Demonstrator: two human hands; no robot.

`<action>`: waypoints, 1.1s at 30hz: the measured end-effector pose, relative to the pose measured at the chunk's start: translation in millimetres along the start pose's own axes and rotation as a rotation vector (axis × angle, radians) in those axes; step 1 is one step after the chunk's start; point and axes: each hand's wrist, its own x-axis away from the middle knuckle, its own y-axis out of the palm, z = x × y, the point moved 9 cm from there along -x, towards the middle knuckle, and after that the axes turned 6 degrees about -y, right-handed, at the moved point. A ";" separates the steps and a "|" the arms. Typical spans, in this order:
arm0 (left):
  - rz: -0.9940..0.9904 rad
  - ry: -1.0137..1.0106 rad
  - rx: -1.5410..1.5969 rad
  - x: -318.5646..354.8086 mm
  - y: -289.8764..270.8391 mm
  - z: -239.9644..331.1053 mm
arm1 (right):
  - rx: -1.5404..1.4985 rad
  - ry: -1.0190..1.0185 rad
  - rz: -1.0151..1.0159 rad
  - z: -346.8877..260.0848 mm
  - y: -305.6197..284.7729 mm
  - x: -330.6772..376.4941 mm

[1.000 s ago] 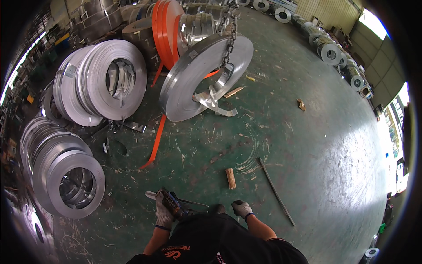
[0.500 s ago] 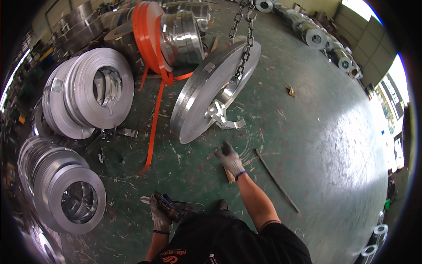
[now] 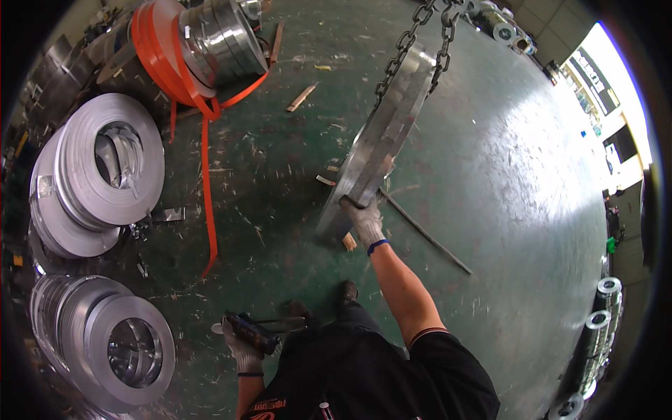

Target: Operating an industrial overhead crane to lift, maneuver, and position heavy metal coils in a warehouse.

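Coil hung from chains ahead, stacks to the left.

The steel coil (image 3: 378, 150) hung on chains (image 3: 420, 35) before the person; coil stacks (image 3: 98, 168) lay left, a bar (image 3: 423, 234) right on the floor (image 3: 518, 210).

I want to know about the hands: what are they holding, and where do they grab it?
Right hand grips the hanging steel coil's lower rim. Left hand holds a dark tool around its middle.

The right hand (image 3: 364, 218), gloved, grips the lower edge of a steel strip coil (image 3: 378, 143) that hangs tilted from a chain (image 3: 406, 43) above the green floor (image 3: 504, 182). Just below that hand lies a small wooden block (image 3: 348, 242), and a thin metal rod (image 3: 425, 232) stretches off to its right. The left hand (image 3: 241, 344), also gloved, holds a dark hand tool (image 3: 253, 332) low near the body. Further left of it stacked steel coils (image 3: 105, 171) lie flat, with an orange strap (image 3: 207, 189) trailing beside them.
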 end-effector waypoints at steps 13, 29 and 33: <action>-0.160 -0.001 -0.267 47.4 142.4 -92.5 | 0.084 0.026 0.171 96.6 -243.3 57.9; -0.318 0.061 -0.331 182.4 211.0 -221.1 | 0.766 -1.327 0.126 -112.4 -354.2 129.3; -0.231 0.233 -0.353 178.8 214.5 -206.4 | 1.279 -0.965 -0.013 -32.8 -333.2 27.0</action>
